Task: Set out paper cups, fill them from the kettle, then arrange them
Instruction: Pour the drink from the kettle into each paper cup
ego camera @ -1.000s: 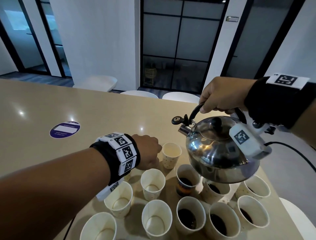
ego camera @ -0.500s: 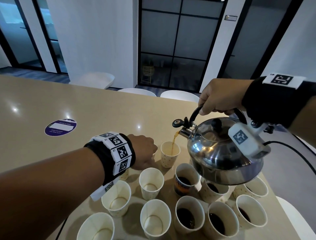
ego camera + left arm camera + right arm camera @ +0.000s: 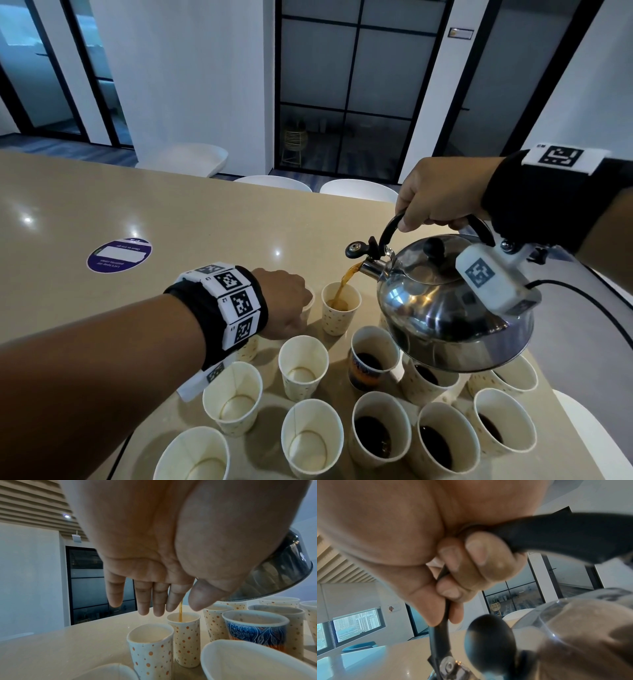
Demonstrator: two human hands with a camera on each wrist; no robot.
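My right hand (image 3: 433, 202) grips the black handle (image 3: 556, 534) of the steel kettle (image 3: 445, 308), which is tilted to the left. A brown stream runs from its spout into a dotted paper cup (image 3: 340, 311) at the back of the group. My left hand (image 3: 284, 305) hovers just left of that cup over another dotted cup (image 3: 150, 649); its fingers (image 3: 144, 601) hang straight and hold nothing. Several cups on the right, including a blue patterned cup (image 3: 373, 363), hold dark liquid. Several cups on the left (image 3: 233, 397) look empty.
The cups stand near the right front corner of a long beige table (image 3: 171, 212). A purple round sticker (image 3: 119, 255) lies on the table to the left. White chairs (image 3: 359, 190) stand behind the far edge. A black cable (image 3: 582, 294) trails from my right wrist.
The kettle tipped forward and began pouring into the back dotted cup; the liquid in it has risen. My left hand has stayed almost where it was.
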